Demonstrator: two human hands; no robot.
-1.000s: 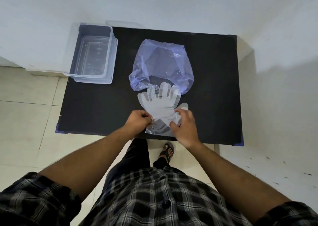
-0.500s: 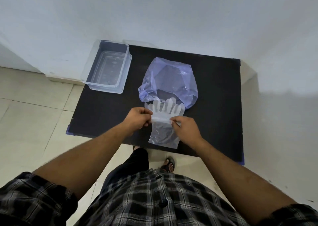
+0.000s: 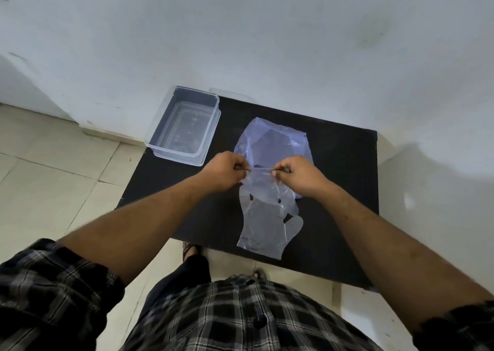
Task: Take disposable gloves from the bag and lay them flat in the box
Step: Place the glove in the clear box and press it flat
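Note:
A clear disposable glove (image 3: 263,217) hangs in front of me over the black table (image 3: 339,179). My left hand (image 3: 224,173) and my right hand (image 3: 298,175) each pinch its top edge, a little apart, so the glove droops down toward the table's near edge. Behind my hands lies the crumpled bluish plastic bag (image 3: 275,139), partly hidden by them. The clear plastic box (image 3: 184,128) stands at the table's far left corner and looks empty.
The table stands against a pale wall (image 3: 267,43). Tiled floor (image 3: 53,169) lies to the left. My checked shirt (image 3: 227,316) and sandalled feet (image 3: 188,250) show at the bottom, close to the table's near edge.
Both hands have lifted the glove off the table and moved toward the bag. The glove now hangs from their grip. The camera has tilted up toward the wall.

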